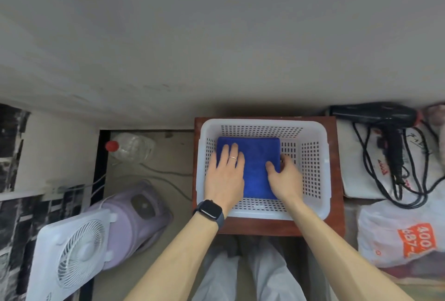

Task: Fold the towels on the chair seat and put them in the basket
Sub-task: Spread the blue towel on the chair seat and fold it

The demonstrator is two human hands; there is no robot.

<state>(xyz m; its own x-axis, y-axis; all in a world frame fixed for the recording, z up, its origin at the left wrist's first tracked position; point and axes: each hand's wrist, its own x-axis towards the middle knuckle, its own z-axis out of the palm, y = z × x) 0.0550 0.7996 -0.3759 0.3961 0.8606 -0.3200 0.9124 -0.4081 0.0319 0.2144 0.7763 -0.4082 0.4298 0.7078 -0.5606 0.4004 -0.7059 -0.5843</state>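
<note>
A folded blue towel [255, 156] lies flat in the bottom of a white perforated basket [313, 168]. The basket stands on a reddish-brown wooden chair seat [334, 180]. My left hand [225, 175], with a ring and a black watch on the wrist, presses flat on the towel's left part with straight fingers. My right hand [284, 178] holds the towel's right edge, thumb on top and fingers curled over the side. No other towel is in view.
A black hair dryer [385, 117] with coiled cord lies on a white bag at right, above a white plastic bag [397, 238]. At left are a white fan [77, 252], a lilac appliance [137, 209] and a red-capped bottle [130, 146]. A grey wall stands behind.
</note>
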